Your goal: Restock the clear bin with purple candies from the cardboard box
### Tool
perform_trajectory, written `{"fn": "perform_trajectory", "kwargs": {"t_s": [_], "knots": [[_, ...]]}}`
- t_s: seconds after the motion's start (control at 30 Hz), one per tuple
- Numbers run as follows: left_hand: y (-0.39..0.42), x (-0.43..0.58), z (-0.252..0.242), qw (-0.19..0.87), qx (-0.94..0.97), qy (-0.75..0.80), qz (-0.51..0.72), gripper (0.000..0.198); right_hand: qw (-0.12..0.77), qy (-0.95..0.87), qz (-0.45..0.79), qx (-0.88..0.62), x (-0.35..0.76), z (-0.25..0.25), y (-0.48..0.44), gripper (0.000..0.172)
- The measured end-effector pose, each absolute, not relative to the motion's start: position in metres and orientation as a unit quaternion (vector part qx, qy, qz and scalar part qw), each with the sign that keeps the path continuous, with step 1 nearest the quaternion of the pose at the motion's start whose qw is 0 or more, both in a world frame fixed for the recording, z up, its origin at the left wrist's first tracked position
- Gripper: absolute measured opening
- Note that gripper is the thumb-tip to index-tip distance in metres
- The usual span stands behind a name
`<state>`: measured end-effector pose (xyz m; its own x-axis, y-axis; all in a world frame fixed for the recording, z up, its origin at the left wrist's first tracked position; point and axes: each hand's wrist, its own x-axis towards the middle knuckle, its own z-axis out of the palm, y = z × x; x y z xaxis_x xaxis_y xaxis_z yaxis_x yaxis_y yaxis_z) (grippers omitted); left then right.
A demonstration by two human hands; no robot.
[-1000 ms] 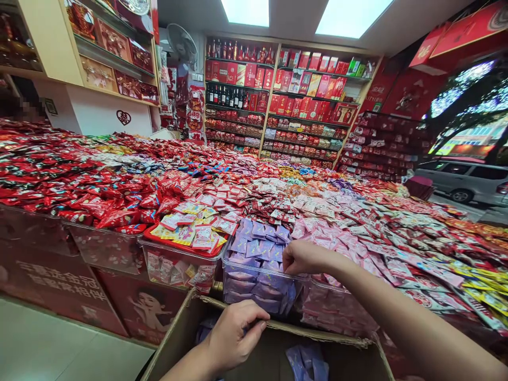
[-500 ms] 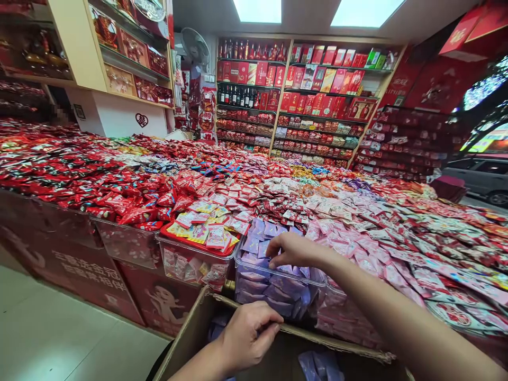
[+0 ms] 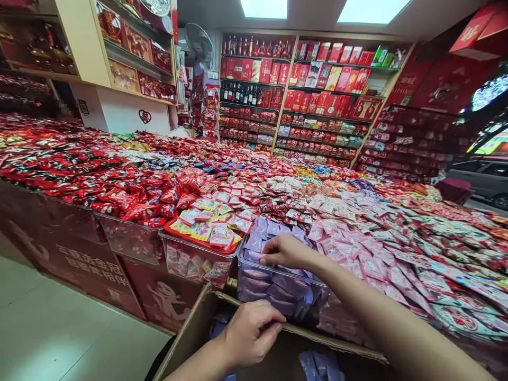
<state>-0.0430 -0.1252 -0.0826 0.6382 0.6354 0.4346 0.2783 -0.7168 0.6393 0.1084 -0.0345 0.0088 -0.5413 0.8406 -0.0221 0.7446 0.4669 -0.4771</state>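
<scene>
My right hand (image 3: pixel 288 251) reaches over a clear plastic bin (image 3: pixel 282 271) heaped with small purple packets (image 3: pixel 262 228). Its fingers curl down onto the packets near the front rim, with thumb and forefinger closed on one; the hand partly hides it. Lower down, my left hand (image 3: pixel 252 332) is closed at the top edge of an open cardboard box (image 3: pixel 333 338), its fingers curled over the rim. Inside the box lie a few more purple packets (image 3: pixel 320 365); the rest of its inside is dark.
Beside the purple bin stands a bin (image 3: pixel 198 259) with a red tray of yellow and pink packets (image 3: pixel 202 227). Pink packets (image 3: pixel 357 248) lie to the right, red ones (image 3: pixel 138 203) to the left. Shelves of bottles and red boxes (image 3: pixel 317 103) line the back.
My right hand has shifted slightly left and lower over the purple packets. My left hand stays at the box edge. The view has turned a little.
</scene>
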Motion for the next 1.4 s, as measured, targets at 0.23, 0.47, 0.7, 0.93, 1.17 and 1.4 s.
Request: {"fn": "perform_trajectory", "kwargs": {"t_s": [0.23,0.47,0.7,0.93,1.17,1.4], "knots": [[-0.124,-0.042,-0.083,0.274,0.859,0.268,0.339,0.016,0.072,-0.8,0.372,-0.465,0.128,0.025,-0.037,0.03],[-0.122,-0.042,-0.082,0.269,0.862,0.269,0.334,0.016,0.057,-0.83,0.305,-0.463,0.118,0.023,-0.036,0.019],[-0.123,-0.041,-0.084,0.263,0.865,0.263,0.336,0.018,0.079,-0.849,0.237,-0.465,0.107,0.018,-0.041,0.018],[-0.125,-0.043,-0.081,0.267,0.864,0.262,0.337,0.017,0.07,-0.841,0.279,-0.458,0.108,0.012,-0.035,0.018],[-0.123,-0.042,-0.083,0.276,0.862,0.259,0.338,0.018,0.087,-0.828,0.32,-0.451,0.105,0.011,-0.033,0.023],[-0.122,-0.043,-0.083,0.272,0.864,0.254,0.338,0.017,0.128,-0.813,0.341,-0.455,0.109,0.007,-0.035,0.019]]}}
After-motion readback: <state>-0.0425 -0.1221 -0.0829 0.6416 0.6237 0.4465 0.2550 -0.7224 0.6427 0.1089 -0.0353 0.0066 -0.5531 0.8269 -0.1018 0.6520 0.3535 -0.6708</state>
